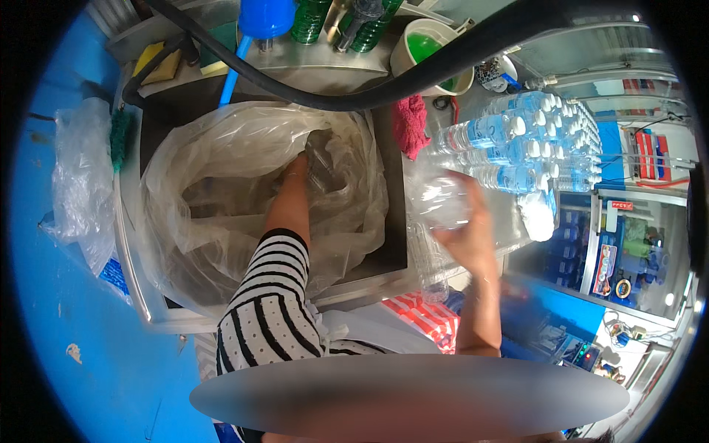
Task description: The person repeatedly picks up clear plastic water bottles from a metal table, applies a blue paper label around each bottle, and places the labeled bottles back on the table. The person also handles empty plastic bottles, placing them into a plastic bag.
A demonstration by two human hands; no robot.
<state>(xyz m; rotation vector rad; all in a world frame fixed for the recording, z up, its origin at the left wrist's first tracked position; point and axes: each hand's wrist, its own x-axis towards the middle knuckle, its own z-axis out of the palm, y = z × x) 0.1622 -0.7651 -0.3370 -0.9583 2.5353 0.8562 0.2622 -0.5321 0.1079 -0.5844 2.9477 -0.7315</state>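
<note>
My left hand (296, 166) reaches down into a large clear plastic bag (194, 133) that lines a steel sink. Its fingers are hidden in the folds, close to a clear plastic bottle (321, 160) inside the bag. To the right of the sink, my right hand (468, 221) is curled around a clear plastic bottle (442, 202), blurred and seen end-on, over the steel counter. Beneath it, more clear bottles (429, 266) lie along the sink's right edge. Capped water bottles with blue labels (487, 133) stand in rows farther right.
A black hose (332, 102) arches across the top of the sink. Behind stand green bottles (310, 22) and a white pail with green liquid (424, 47). A pink cloth (410, 127) lies at the sink's back right corner; a clear bag (83, 177) hangs at left.
</note>
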